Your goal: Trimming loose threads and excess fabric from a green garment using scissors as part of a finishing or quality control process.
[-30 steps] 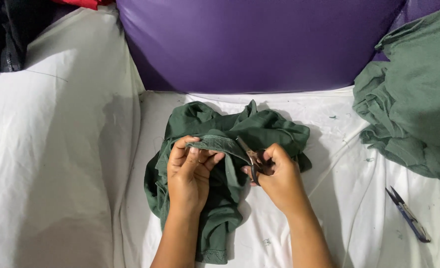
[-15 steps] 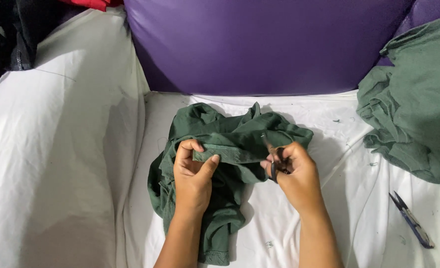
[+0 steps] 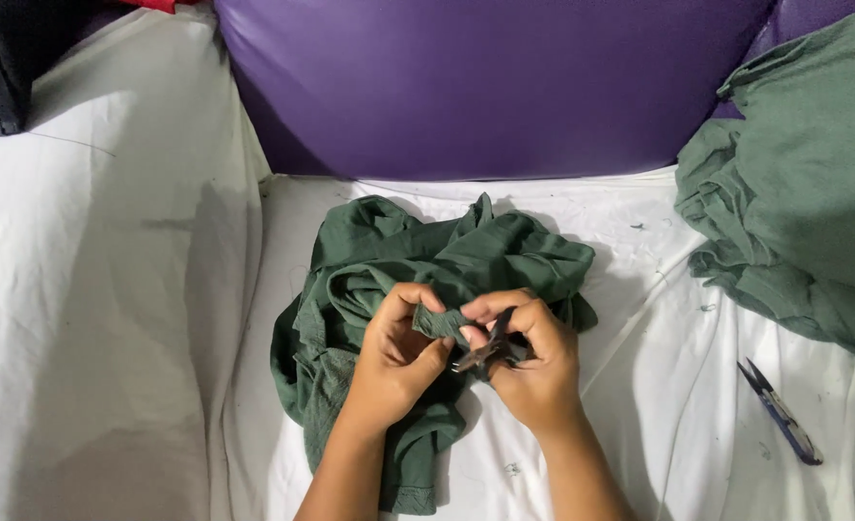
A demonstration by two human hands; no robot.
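Observation:
A crumpled dark green garment (image 3: 369, 260) lies on the white sheet (image 3: 639, 425) in front of me. My left hand (image 3: 395, 362) pinches a folded edge of that green fabric between thumb and fingers. My right hand (image 3: 533, 362) is closed around a small dark thread snipper (image 3: 480, 354), whose blades point left and touch the fabric edge held by the left hand. Both hands meet over the lower middle of the garment.
A second thread snipper with a blue handle (image 3: 782, 413) lies on the sheet at the right. A pile of lighter green cloth (image 3: 803, 193) fills the right side. A purple cushion (image 3: 485, 77) stands behind, white bedding (image 3: 90, 289) at the left.
My hands drew apart half a second ago, then came back together. The left hand now holds a new bit of the fabric edge against the snipper's blades.

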